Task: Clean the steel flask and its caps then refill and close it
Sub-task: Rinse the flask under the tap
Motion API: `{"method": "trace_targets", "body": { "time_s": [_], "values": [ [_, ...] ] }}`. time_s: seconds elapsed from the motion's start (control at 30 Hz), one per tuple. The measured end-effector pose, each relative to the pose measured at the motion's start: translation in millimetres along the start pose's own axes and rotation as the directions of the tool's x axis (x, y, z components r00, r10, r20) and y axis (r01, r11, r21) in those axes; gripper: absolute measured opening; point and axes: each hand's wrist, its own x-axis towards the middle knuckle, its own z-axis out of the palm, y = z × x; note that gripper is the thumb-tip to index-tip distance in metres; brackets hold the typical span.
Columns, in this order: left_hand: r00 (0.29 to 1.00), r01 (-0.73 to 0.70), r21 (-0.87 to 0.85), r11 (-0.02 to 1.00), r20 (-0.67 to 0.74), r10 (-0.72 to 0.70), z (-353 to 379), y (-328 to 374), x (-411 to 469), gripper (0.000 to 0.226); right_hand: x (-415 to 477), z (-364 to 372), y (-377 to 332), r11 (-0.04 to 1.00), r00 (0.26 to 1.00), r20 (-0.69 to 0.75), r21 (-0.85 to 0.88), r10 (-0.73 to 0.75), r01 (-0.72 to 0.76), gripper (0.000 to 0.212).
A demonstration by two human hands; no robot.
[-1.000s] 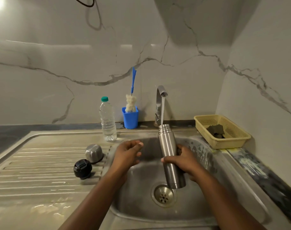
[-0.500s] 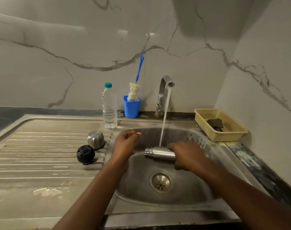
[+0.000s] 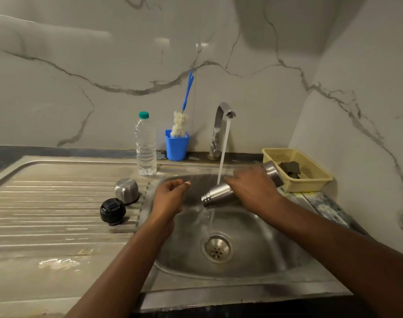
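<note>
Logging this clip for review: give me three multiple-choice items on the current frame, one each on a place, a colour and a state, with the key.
1. Where are the steel cap and the black cap?
A) in the basin
B) on the drainboard
C) in the basket

2. What colour is the cup holding the brush?
A) red
B) blue
C) black

3. How is the flask in the right hand held?
A) upright
B) lying on the counter
C) tilted, mouth down

Key:
1 B, both caps sit side by side on the ribbed board.
2 B, the cup left of the tap is blue.
3 C, its mouth sits lower than its base.
</note>
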Motion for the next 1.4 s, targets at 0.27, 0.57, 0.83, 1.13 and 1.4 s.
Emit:
{"method": "trace_targets", "body": {
  "time_s": [0.27, 0.57, 0.83, 1.13, 1.4],
  "values": [
    [1.000, 0.011, -0.028, 1.000, 0.009, -0.011, 0, 0, 1, 0.018, -7, 16, 26, 0.611, 0.899, 0.294, 0.660, 0.325, -0.437, 0.087],
    [1.000, 0.002, -0.040, 0.999, 0.009, -0.002, -2, -1, 4, 0.029, -12, 40, -2, 0.065, 0.872, 0.385, 0.904, 0.301, -0.422, 0.095],
    [1.000, 0.016, -0.044, 0.999, 0.009, -0.015, -1, 0, 2, 0.030, -6, 42, -5, 0.066, 0.897, 0.362, 0.919, 0.255, -0.389, 0.097],
    [0.999, 0.034, -0.053, 0.998, 0.003, -0.034, -2, -1, 5, 0.029, -1, 35, 4, 0.056, 0.901, 0.365, 0.920, 0.236, -0.388, 0.099],
    [0.999, 0.042, -0.038, 0.998, 0.017, -0.042, -2, 0, 4, 0.023, -2, 29, 12, -0.009, 0.869, 0.395, 0.911, 0.299, -0.411, 0.100]
  ]
}}
